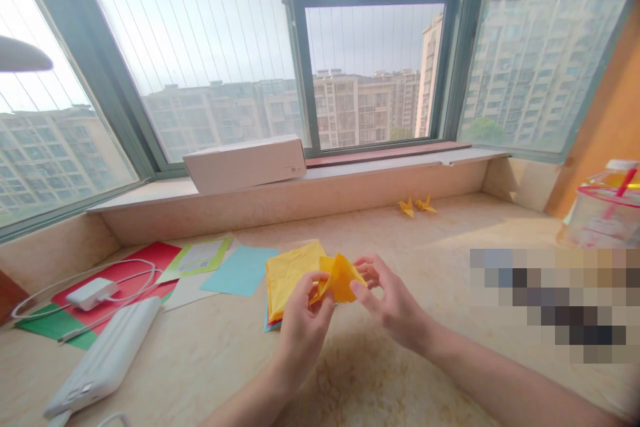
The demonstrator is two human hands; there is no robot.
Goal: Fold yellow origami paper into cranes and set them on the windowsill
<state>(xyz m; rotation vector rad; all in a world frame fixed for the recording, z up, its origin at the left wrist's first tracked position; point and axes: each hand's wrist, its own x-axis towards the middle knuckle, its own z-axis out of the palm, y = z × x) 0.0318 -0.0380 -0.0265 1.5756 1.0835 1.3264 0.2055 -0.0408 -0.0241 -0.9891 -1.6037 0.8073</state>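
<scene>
A partly folded piece of yellow origami paper (342,278) is held up between my two hands, above the marble-look counter (360,360). My left hand (311,310) pinches its left side between thumb and fingers. On the right side, my right hand (387,297) grips the edge with thumb and fingertips. Just behind my left hand lies a stack of yellow paper sheets (293,273), with other colours showing at its lower edge. Two small folded yellow paper cranes (407,207) sit farther back, near the window ledge.
Loose sheets lie to the left: light blue paper (240,271), red paper (133,280) and green paper (55,325). A white charger (92,293) with its cable and a white power bank (107,357) rest there. A white box (245,165) stands on the ledge; a plastic cup (605,213) is far right.
</scene>
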